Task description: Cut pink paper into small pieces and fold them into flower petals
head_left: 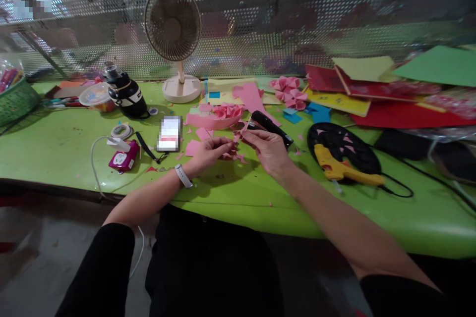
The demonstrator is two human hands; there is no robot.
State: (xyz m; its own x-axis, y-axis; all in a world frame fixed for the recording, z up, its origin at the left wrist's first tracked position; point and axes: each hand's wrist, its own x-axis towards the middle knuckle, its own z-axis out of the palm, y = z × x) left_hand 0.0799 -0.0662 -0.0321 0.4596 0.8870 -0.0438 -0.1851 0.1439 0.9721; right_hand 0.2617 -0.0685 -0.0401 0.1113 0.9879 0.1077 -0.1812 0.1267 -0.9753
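Note:
My left hand (210,153), with a pale watch on the wrist, is closed in a pinch above the table. Just to its right, my right hand (269,151) pinches too, thumb and forefinger together. A small piece of pink paper (237,136) shows between the two sets of fingertips; its exact shape is hard to make out. Behind the right hand lies a black stapler (269,126), partly covered by it. Beyond the hands, a curved pink paper holder (201,121) contains folded pink pieces (227,110). Pink scraps (240,157) lie scattered under the fingers.
The green table (230,190) bears a phone (169,133), magenta adapter (123,157), tape roll (121,131), black bottle (128,94) and fan (173,25). Pink paper flowers (289,92) sit behind. On the right are a yellow glue gun (345,171), its cord, and coloured sheets (403,114).

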